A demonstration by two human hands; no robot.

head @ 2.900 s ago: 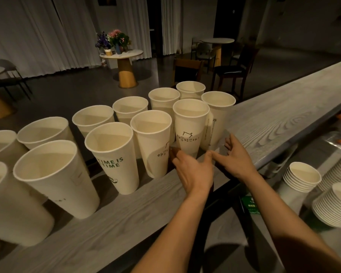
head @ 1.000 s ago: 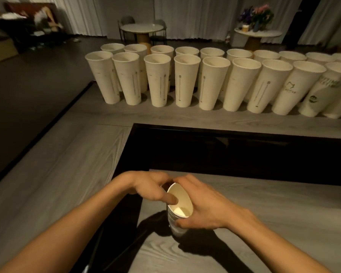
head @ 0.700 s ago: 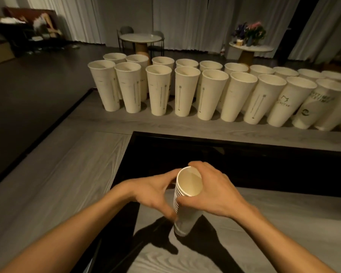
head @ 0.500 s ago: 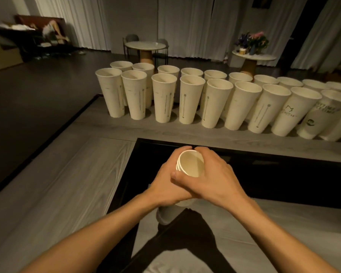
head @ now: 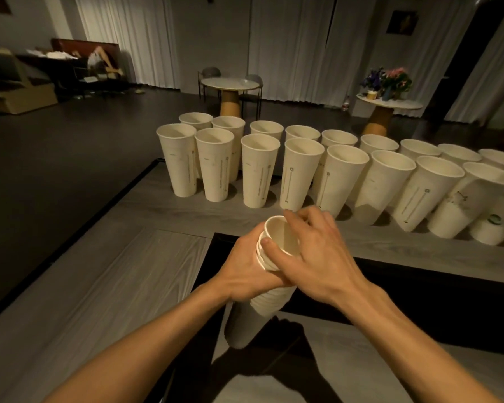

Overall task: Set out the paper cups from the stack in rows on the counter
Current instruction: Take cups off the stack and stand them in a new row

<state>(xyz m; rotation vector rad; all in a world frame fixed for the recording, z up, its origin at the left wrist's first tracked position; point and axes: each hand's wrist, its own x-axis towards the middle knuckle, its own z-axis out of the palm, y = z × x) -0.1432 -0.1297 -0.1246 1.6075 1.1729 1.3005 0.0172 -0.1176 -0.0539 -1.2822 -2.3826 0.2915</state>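
The left hand (head: 245, 276) is curled round the upper part of a stack (head: 269, 302) of nested paper cups and holds it tilted, mouth up and away from the person, above the dark gap inside the corner of the tabletop (head: 245, 216). The right hand (head: 317, 263) comes in from the right and pinches the top cup (head: 282, 237): the thumb lies against the near side just under the rim and the other fingers curl over the far rim. The top cup stands a little proud of the rims below it. The bottom of the stack pokes out under the left hand.

Beyond the hands, rows of cups (head: 259, 170) stand upright on the grey wood-grain tabletop, two deep, close together and running off to the right edge of view. The ones at the far right carry printed marks that are too small to read.

Farther back a round table (head: 230, 84) stands with chairs behind it, and flowers (head: 387, 80) sit on a second small table to the right. Pale curtains (head: 288, 48) hang along the back wall.
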